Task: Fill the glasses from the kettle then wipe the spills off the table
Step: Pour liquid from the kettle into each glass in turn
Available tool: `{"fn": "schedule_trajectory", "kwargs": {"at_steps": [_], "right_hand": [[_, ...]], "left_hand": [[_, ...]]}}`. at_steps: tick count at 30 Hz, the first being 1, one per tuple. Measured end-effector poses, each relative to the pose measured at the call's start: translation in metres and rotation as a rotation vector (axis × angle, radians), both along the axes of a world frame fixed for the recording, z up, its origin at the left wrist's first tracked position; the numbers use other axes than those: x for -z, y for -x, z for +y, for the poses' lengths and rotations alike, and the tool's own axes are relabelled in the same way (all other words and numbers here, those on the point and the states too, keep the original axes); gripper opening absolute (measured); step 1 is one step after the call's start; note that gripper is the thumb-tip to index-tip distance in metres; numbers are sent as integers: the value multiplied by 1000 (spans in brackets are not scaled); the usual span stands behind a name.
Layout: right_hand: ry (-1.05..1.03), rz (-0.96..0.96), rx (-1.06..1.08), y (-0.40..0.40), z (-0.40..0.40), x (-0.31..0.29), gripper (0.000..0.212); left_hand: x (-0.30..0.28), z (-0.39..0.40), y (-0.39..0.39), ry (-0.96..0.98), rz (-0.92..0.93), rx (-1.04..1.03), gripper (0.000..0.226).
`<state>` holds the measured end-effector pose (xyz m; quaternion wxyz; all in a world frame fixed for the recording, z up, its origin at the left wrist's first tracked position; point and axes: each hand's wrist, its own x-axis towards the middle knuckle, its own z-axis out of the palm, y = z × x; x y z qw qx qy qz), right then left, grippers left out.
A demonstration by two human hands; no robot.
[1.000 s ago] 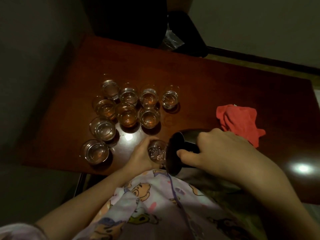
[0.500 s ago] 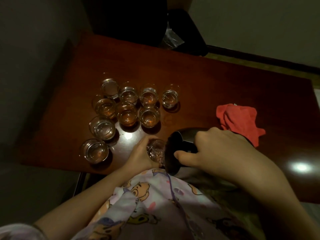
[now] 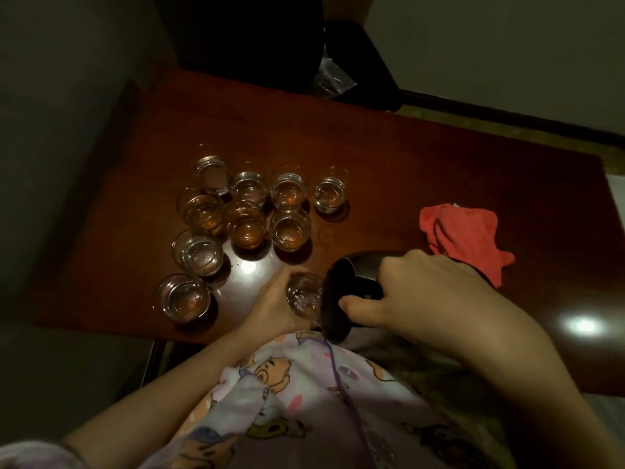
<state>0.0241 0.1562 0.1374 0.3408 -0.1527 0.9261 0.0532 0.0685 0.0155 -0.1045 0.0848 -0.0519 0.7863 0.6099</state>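
Right hand (image 3: pixel 436 292) grips the dark kettle (image 3: pixel 348 292), tipped over a small glass (image 3: pixel 304 294) at the near table (image 3: pixel 406 157) edge. Left hand (image 3: pixel 274 306) curls round that glass, steadying it. Glass is light, brittle, probably wet-slick: hold low on the wall. Kettle looks heavy; grip its body firmly. Stream is hard to see. Red cloth (image 3: pixel 463 235) lies just beyond.

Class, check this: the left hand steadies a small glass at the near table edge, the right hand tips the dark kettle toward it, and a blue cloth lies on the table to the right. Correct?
Not quite. The head view shows the cloth is red, not blue. The rest stands: the left hand steadies the small glass and the right hand tips the dark kettle.
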Motion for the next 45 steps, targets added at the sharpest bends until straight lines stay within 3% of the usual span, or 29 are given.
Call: {"fn": "schedule_trajectory", "kwargs": {"at_steps": [36, 45], "right_hand": [[4, 23, 7, 1, 0, 0, 53], [84, 41, 55, 2, 15, 7, 53]], "left_hand": [[-3, -2, 2, 6, -41, 10, 73], [-2, -5, 6, 29, -33, 26, 79]]}}
